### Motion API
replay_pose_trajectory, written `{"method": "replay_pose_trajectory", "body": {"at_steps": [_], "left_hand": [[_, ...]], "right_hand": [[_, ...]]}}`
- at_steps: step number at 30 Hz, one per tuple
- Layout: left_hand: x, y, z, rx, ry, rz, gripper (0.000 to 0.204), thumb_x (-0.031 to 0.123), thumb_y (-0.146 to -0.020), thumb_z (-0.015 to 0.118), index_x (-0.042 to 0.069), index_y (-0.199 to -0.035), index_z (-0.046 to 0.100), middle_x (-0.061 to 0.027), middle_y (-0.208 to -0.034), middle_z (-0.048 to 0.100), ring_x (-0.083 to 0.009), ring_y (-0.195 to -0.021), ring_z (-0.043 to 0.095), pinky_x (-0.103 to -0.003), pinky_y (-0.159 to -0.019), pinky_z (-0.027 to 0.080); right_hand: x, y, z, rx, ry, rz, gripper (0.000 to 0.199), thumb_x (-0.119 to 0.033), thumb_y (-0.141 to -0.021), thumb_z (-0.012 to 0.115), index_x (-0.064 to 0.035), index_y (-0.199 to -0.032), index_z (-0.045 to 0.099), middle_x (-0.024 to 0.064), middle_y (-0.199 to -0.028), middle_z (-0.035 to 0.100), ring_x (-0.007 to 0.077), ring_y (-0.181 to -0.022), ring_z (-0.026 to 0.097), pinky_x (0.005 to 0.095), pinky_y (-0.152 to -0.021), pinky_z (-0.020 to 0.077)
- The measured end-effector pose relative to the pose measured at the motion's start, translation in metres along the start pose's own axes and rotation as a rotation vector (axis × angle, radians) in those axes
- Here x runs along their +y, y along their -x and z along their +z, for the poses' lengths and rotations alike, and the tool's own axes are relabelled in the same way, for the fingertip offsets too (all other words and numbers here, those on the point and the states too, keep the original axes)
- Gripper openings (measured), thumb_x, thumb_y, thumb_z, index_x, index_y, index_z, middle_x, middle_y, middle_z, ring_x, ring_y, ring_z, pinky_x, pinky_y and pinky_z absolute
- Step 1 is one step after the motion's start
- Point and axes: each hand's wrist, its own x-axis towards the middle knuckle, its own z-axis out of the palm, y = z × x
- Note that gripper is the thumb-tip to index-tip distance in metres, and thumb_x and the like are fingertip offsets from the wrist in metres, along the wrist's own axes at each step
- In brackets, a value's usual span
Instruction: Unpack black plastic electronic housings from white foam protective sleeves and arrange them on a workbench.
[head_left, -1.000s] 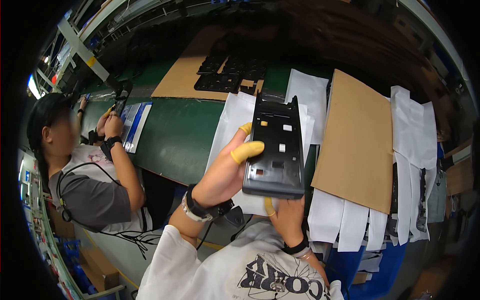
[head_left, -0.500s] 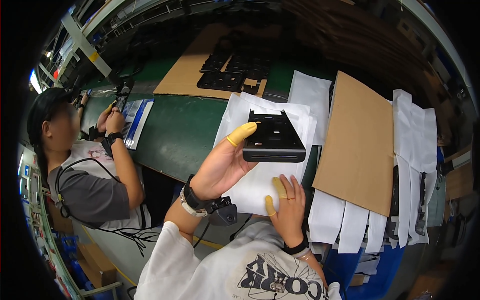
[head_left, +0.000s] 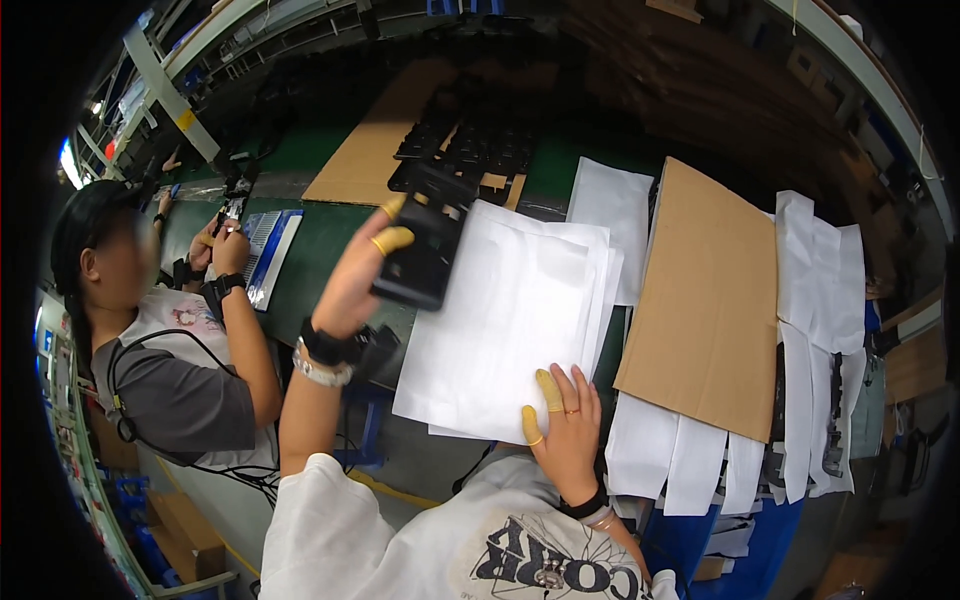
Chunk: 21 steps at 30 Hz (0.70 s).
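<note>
My left hand (head_left: 358, 278), with yellow finger cots on two digits, grips a flat black rectangular housing (head_left: 425, 250) by its left edge. The housing is raised and tilted near the left side of a stack of white sheets (head_left: 510, 320). Its far end overlaps, in view, a group of similar black parts (head_left: 490, 150) on brown cardboard. My right hand (head_left: 568, 435) rests on the stack's near right corner, fingers stretched out and nothing held. It also wears two yellow finger cots.
A large brown cardboard sheet (head_left: 700, 310) lies at right over more white sheets or bags (head_left: 640, 440). Beyond them, white wrappings (head_left: 820, 260) partly cover black parts. A co-worker (head_left: 170, 350) sits at left, handling a small part. Below right stands a blue bin (head_left: 770, 550).
My left hand has swung the black housing left and away from me, off the middle of the white sheets, and turned it. My right hand stays at the sheets' near corner.
</note>
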Motion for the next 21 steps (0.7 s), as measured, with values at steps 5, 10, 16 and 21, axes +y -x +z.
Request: {"method": "replay_pose_trajectory", "body": {"at_steps": [5, 10, 16, 21], "left_hand": [[-0.01, -0.094, -0.103, 0.448, -1.135, 0.244, 0.055, 0.004, -0.077, 0.06, 0.006, -0.13, 0.047, -0.0079, -0.085, 0.062, -0.0188, -0.083, 0.062, -0.033, -0.072, 0.049], [-0.031, -0.155, -0.156, 0.619, -1.614, 0.221, 0.054, 0.016, -0.076, 0.068, 0.009, -0.126, 0.05, -0.0167, -0.109, 0.058, -0.0352, -0.103, 0.057, -0.043, -0.084, 0.048], [-0.013, -0.172, -0.015, 0.24, -1.308, 0.556, 0.042, 0.02, -0.086, 0.062, 0.004, -0.124, 0.051, -0.0171, -0.114, 0.055, -0.0305, -0.107, 0.054, -0.04, -0.086, 0.046], [-0.006, -0.084, 0.169, -1.067, -1.014, 0.359, 0.042, 0.029, -0.089, 0.058, 0.005, -0.123, 0.052, -0.0099, -0.109, 0.056, -0.0178, -0.093, 0.055, -0.029, -0.077, 0.048]], "right_hand": [[0.0, 0.001, 0.006, 0.013, 0.041, -0.005, 0.043, -0.028, -0.085, 0.058, -0.0056, -0.122, 0.055, 0.0094, -0.134, 0.046, 0.0338, -0.127, 0.038, 0.0511, -0.104, 0.0294], [-0.005, 0.002, 0.007, 0.04, 0.056, -0.001, 0.044, -0.029, -0.085, 0.057, -0.0064, -0.122, 0.055, 0.0085, -0.134, 0.046, 0.0332, -0.126, 0.039, 0.0508, -0.103, 0.03], [0.001, 0.002, 0.009, 0.027, 0.081, 0.023, 0.043, -0.031, -0.086, 0.056, -0.0084, -0.123, 0.056, 0.0081, -0.135, 0.046, 0.0295, -0.128, 0.039, 0.0478, -0.104, 0.031], [0.004, 0.002, 0.01, 0.083, 0.066, 0.024, 0.045, -0.032, -0.086, 0.056, -0.0086, -0.125, 0.054, 0.0078, -0.136, 0.044, 0.0294, -0.129, 0.037, 0.0454, -0.105, 0.0294]]}}
